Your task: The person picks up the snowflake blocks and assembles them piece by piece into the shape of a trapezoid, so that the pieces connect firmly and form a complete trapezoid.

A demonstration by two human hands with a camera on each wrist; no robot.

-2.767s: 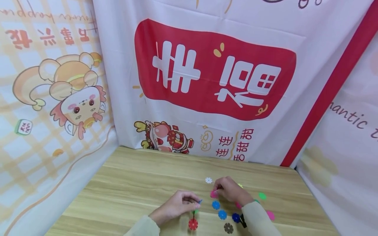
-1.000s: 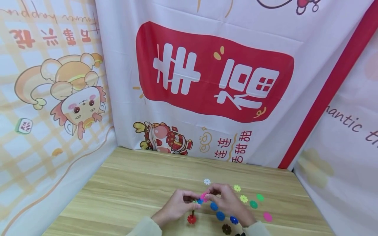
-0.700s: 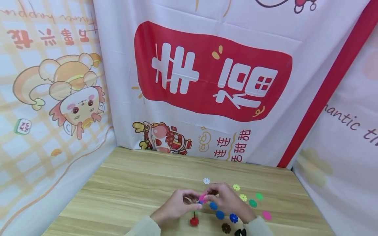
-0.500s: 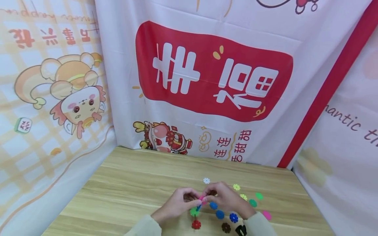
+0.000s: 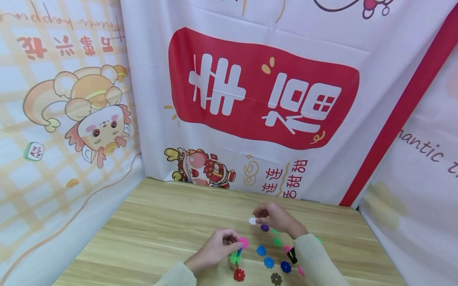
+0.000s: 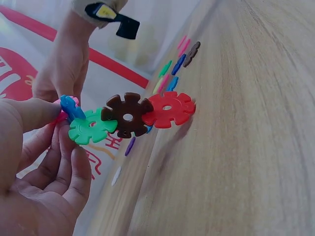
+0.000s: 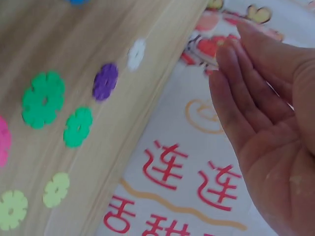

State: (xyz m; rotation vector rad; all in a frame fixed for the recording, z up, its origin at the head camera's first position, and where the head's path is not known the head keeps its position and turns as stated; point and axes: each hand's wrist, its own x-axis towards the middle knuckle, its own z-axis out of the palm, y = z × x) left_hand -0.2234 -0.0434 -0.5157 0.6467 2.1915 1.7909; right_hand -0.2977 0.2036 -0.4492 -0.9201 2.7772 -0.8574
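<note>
From here I see my left hand (image 5: 214,252) near the front edge of the wooden table (image 5: 154,222), fingers curled round a chain of snowflake discs (image 6: 123,118): thumb and forefinger pinch the blue and pink end pieces, and green, brown and red discs run out from there, with the red disc (image 6: 167,109) at the free end resting against the wood. My right hand (image 5: 275,217) is farther back and to the right, holding nothing; the wrist view shows its fingers (image 7: 246,93) nearly straight and relaxed, palm bare. It hovers just beside the white disc (image 5: 252,221) and the purple disc (image 5: 264,228), both lying flat on the table. More loose discs lie to the near right: green ones (image 7: 44,98), a blue disc (image 5: 261,250) and a brown disc (image 5: 276,279). I judge these pieces very light, thin and stiff plastic, joined only by friction at their notches, so the chain would likely flex or pop apart if carried by its far end; the better hold is at the joints, close to the slot being worked. A flat disc on smooth wood looks awkward to lift, so I would pinch it by opposite rim edges, or tip it up by a fingertip first.
</note>
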